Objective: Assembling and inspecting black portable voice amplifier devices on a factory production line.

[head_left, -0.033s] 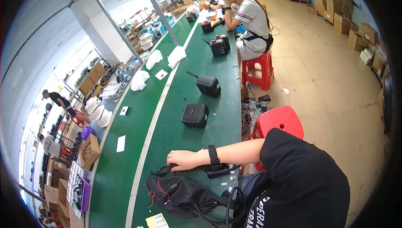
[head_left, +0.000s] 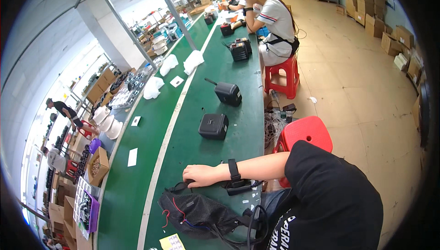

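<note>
My right hand (head_left: 200,175) rests low over the green bench, its fingers curled down. A small dark thing shows under the fingertips; its kind cannot be made out. A black band with a small box sits around my right wrist. Right beside the hand lies a black mesh bag (head_left: 199,213), slumped, with thin red and blue wires on it and a black strap or cable trailing toward my body. Under my wrist is a black device (head_left: 238,187), partly hidden. Farther along the bench stands a boxy black case (head_left: 213,126). My left hand is out of the picture.
A second black case (head_left: 228,94) stands beyond, with several more farther off. A yellow label sheet (head_left: 172,242) lies near the bag. White bags (head_left: 153,87) and paper pieces lie across the pale strip. A red stool (head_left: 307,133) stands beside me; a seated person (head_left: 277,23) is farther along.
</note>
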{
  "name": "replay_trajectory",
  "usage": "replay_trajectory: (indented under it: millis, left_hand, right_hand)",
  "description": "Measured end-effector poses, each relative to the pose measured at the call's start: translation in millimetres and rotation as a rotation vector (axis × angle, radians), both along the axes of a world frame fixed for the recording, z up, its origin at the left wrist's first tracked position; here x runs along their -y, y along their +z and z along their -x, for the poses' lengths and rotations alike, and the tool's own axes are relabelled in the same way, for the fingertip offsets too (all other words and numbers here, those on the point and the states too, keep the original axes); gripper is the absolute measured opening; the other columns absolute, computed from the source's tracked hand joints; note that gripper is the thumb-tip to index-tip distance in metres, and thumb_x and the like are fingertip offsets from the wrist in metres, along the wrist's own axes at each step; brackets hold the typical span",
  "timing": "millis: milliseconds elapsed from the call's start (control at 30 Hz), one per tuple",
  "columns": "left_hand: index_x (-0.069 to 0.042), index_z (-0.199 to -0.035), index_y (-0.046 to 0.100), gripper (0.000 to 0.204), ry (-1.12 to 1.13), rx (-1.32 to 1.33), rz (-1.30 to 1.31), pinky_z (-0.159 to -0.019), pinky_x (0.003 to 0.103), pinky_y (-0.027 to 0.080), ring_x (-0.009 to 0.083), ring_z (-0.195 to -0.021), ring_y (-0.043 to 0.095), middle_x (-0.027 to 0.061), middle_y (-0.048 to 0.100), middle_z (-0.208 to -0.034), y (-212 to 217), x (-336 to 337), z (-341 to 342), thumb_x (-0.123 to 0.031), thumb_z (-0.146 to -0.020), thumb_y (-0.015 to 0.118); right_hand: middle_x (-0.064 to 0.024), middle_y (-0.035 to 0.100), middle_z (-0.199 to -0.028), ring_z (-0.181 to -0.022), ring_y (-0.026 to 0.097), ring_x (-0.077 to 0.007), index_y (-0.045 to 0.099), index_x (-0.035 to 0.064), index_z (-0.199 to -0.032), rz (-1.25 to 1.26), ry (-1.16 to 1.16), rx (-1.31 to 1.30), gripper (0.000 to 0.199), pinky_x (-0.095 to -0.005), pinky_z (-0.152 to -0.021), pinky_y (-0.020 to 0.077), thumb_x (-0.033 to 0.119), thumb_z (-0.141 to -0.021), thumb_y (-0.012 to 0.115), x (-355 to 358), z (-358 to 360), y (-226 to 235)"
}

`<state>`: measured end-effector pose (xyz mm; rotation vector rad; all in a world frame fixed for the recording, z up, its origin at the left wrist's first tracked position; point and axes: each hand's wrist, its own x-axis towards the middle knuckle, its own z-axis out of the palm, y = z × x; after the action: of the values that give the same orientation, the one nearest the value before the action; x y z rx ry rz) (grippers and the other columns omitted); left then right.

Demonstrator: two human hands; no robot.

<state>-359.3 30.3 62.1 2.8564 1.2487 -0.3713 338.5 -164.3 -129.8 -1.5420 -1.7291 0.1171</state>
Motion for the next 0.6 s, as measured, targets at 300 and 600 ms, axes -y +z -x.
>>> replay_trajectory:
  millis: [300,600]
  left_hand:
    - [0.006,-0.137,0.028,0.060,0.192,0.068,0.218,-0.106,0.040,0.026,0.0379,-0.127,0.034,0.0272,0.036,-0.137,3,-24,-2,-0.027,-0.092,0.050]
    - [0.005,-0.127,0.040,0.055,0.083,0.210,0.234,-0.101,0.040,0.033,0.0381,-0.116,0.042,0.0244,0.045,-0.126,-26,-42,6,-0.034,-0.091,0.050]
  right_hand:
    - [-0.0115,0.057,-0.093,-0.096,0.052,-0.0288,0.061,0.0015,-0.092,0.004,-0.016,0.072,0.028,-0.0382,-0.083,0.0449,0.024,-0.075,0.067,4,-3,0]
    - [-0.0118,0.057,-0.103,-0.103,0.051,-0.0287,0.059,0.0001,-0.096,0.104,0.006,0.063,0.029,-0.0382,-0.089,0.0430,0.021,-0.077,0.066,4,0,6]
